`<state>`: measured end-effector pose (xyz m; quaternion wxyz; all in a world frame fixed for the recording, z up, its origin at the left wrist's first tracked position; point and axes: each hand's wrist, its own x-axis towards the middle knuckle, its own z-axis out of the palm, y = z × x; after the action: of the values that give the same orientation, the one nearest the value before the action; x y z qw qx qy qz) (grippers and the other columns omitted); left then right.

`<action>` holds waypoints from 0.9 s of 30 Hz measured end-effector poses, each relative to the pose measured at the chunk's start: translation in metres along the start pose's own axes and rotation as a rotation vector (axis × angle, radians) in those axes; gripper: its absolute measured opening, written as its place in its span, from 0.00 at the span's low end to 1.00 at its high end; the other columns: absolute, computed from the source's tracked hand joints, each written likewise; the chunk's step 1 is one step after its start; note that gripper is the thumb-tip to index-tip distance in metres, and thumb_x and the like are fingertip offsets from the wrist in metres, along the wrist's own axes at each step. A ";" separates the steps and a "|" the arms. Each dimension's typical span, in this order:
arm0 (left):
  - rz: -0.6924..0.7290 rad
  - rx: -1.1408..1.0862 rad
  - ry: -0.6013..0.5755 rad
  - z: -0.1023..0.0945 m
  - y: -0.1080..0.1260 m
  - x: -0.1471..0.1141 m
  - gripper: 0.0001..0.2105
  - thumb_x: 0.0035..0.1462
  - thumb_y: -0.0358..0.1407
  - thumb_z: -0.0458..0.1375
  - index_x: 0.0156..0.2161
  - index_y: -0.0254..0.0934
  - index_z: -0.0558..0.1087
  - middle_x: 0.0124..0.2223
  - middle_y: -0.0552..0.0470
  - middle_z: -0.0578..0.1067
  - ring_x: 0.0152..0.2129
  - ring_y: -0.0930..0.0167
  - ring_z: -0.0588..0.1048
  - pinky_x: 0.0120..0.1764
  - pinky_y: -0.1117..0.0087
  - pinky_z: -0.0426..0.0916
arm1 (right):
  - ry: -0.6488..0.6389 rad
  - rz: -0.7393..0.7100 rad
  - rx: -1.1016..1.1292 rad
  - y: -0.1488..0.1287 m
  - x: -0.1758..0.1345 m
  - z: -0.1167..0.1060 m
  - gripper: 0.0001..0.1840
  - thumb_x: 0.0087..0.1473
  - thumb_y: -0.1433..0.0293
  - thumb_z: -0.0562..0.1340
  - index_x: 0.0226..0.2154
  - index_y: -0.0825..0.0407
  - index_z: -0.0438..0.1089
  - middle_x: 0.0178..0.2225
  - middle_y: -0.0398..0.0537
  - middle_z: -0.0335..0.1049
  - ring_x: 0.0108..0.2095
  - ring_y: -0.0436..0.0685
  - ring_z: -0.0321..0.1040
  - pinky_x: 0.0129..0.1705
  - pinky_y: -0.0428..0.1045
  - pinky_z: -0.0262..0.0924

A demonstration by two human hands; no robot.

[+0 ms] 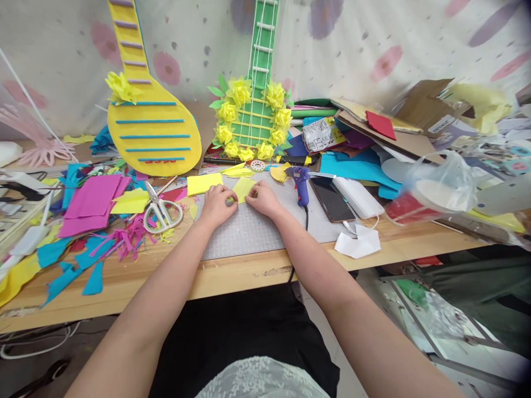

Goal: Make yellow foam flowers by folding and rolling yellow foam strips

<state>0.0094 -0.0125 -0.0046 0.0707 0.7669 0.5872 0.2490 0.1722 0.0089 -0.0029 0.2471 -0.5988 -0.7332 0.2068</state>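
A small pale-yellow piece of crepe paper [243,189] is stretched between my two hands over the grey cutting mat [244,237]. My left hand [217,204] pinches its left side, fingers curled and thumb bent in. At its right edge my right hand [264,199] closes finger and thumb on it. Just behind my left hand lies a stack of yellow paper [204,183]. White-handled scissors [161,213] rest to the left. A blue glue gun [301,185] stands to the right of my right hand, its cord running off the table edge.
A yellow paper lute shape [155,130] and a green one with yellow flowers [259,110] lean at the back. Magenta sheets [93,202] and scraps lie left. On the right are a phone [332,199], a white power bank [359,198] and a bagged cup [427,196].
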 end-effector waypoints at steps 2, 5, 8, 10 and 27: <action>-0.004 0.001 -0.007 -0.001 0.000 0.000 0.04 0.48 0.34 0.59 0.31 0.41 0.76 0.37 0.49 0.69 0.42 0.64 0.66 0.47 0.62 0.60 | 0.006 0.005 0.002 0.000 0.000 0.000 0.04 0.47 0.71 0.60 0.24 0.53 0.67 0.38 0.49 0.65 0.41 0.53 0.64 0.46 0.48 0.58; -0.001 -0.006 -0.013 -0.001 0.000 0.000 0.04 0.48 0.34 0.59 0.31 0.41 0.75 0.37 0.49 0.69 0.41 0.64 0.66 0.48 0.61 0.60 | 0.008 0.016 0.000 -0.001 0.000 0.000 0.04 0.47 0.71 0.61 0.23 0.53 0.67 0.38 0.49 0.66 0.41 0.53 0.64 0.46 0.48 0.58; -0.002 -0.017 -0.013 -0.001 0.000 0.000 0.04 0.48 0.34 0.59 0.31 0.41 0.75 0.37 0.50 0.70 0.42 0.64 0.66 0.48 0.61 0.60 | 0.007 0.021 -0.004 -0.003 -0.001 -0.001 0.04 0.46 0.71 0.61 0.23 0.53 0.67 0.37 0.49 0.66 0.40 0.53 0.64 0.46 0.48 0.58; -0.012 -0.019 -0.012 -0.001 0.000 0.000 0.04 0.48 0.34 0.59 0.31 0.41 0.75 0.37 0.50 0.70 0.42 0.64 0.66 0.48 0.61 0.60 | 0.005 0.023 -0.010 -0.003 -0.001 -0.002 0.04 0.46 0.71 0.62 0.23 0.53 0.67 0.37 0.49 0.65 0.40 0.53 0.64 0.46 0.48 0.58; -0.069 -0.003 0.004 -0.001 0.006 0.003 0.05 0.50 0.37 0.58 0.28 0.41 0.75 0.37 0.49 0.71 0.42 0.63 0.66 0.48 0.59 0.59 | -0.012 0.015 -0.031 -0.002 -0.002 -0.002 0.04 0.48 0.70 0.61 0.25 0.53 0.68 0.39 0.50 0.65 0.42 0.54 0.63 0.48 0.48 0.57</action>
<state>0.0143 -0.0112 -0.0004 0.0792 0.7456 0.6131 0.2487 0.1720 0.0068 -0.0001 0.2318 -0.6067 -0.7334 0.2007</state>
